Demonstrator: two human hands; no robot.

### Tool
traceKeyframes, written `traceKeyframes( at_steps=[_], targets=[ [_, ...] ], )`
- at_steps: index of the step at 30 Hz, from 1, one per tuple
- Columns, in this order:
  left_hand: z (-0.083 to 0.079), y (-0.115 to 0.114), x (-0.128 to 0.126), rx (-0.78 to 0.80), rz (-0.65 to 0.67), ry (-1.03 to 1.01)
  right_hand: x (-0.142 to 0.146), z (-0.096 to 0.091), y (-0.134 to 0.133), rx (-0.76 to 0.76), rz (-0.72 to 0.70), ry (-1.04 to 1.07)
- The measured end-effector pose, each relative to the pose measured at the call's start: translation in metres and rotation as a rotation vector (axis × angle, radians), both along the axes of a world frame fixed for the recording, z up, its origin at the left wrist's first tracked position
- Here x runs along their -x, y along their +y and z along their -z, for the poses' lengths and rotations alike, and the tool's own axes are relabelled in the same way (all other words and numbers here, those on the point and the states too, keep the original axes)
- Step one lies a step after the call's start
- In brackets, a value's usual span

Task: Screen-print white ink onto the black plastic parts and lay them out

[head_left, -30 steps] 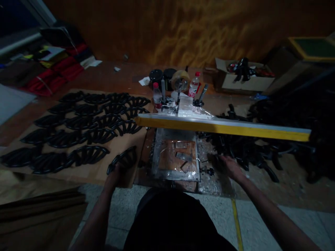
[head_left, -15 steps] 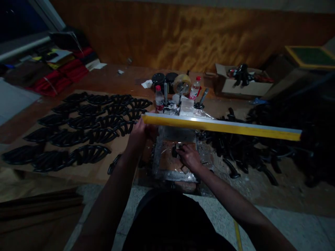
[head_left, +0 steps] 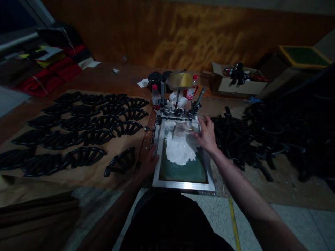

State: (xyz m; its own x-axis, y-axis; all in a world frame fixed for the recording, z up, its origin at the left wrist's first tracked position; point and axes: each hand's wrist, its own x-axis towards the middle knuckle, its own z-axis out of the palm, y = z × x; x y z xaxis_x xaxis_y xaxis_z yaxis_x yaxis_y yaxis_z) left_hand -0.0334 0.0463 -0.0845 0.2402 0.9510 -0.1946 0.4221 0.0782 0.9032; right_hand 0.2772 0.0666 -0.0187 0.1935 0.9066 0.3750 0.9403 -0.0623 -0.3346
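A metal-framed printing screen [head_left: 183, 185] lies flat in front of me, hinged at its far end to clamps [head_left: 178, 112]. White ink [head_left: 179, 151] is spread over its green mesh. My left hand [head_left: 149, 162] rests against the frame's left rail, fingers closed on it. My right hand [head_left: 206, 134] reaches over the far right part of the screen, fingers spread, touching a squeegee [head_left: 184, 130] lying in the ink. A loose black leaf-shaped piece [head_left: 120, 162] lies just left of the frame.
Rows of black leaf-shaped pieces [head_left: 78, 129] cover brown paper [head_left: 86, 174] to the left. A heap of black parts [head_left: 248, 139] lies right of the screen. Bottles [head_left: 155, 96], jars [head_left: 154, 77] and a tape roll [head_left: 180, 79] stand behind the clamps. A cardboard box [head_left: 235, 85] sits far right.
The screen, raised edge-on before, has swung down flat. My left hand went from its edge to the left rail. My right hand left the base plate and moved onto the screen's far right.
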Motion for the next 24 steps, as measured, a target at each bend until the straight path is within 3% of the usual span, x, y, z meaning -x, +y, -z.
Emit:
traceKeyframes(
  at_steps=[3,6,10,13,16,19,22,24],
  targets=[
    [0.027,0.004,-0.003,0.062,0.018,0.001,0.043,-0.01,0.014,0.273,-0.194,-0.135],
    [0.037,0.006,-0.002,0.121,0.038,-0.016,0.068,-0.004,0.0,0.523,-0.297,-0.187],
    [0.037,0.004,0.0,0.13,0.008,-0.046,0.066,0.005,-0.038,0.517,-0.657,-0.268],
    [0.034,0.003,-0.002,0.155,-0.009,-0.085,0.057,0.001,-0.047,0.51,-0.867,-0.243],
    [0.033,0.003,-0.003,0.175,-0.019,-0.118,0.058,0.002,-0.041,0.461,-0.781,-0.19],
    [0.032,0.003,-0.003,0.192,-0.031,-0.141,0.063,0.02,-0.049,0.304,-0.661,-0.205],
    [0.03,0.002,-0.003,0.212,-0.026,-0.142,0.063,0.037,-0.067,0.233,-0.72,-0.186],
    [0.027,0.001,-0.003,0.195,-0.023,-0.132,0.062,0.036,-0.068,0.258,-0.745,-0.141]
  ],
)
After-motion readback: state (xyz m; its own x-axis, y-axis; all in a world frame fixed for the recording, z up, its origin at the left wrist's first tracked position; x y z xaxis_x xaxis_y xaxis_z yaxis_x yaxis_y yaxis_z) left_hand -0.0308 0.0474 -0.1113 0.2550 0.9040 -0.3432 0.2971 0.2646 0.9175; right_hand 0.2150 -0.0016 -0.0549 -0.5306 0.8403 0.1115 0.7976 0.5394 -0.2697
